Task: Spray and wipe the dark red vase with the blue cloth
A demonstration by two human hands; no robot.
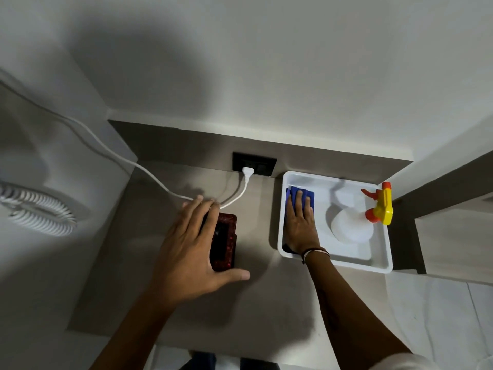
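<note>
The dark red vase (225, 241), rectangular and seen from above, stands on the grey-brown counter. My left hand (192, 249) hovers over its left side with fingers spread and thumb out, covering part of it; I cannot tell if it touches. The blue cloth (293, 190) lies in the left end of a white tray (333, 264). My right hand (300, 225) rests flat on the cloth, fingers straight, not gripping. A white spray bottle (352, 228) with a yellow and orange trigger head (382, 206) stands in the tray's right half.
A black wall socket (253, 164) sits behind the vase, with a white plug and cable (120, 153) running off to the left across the counter near my left fingertips. A white coiled hose (40, 212) lies at far left. A wall ledge (453, 188) juts out right of the tray.
</note>
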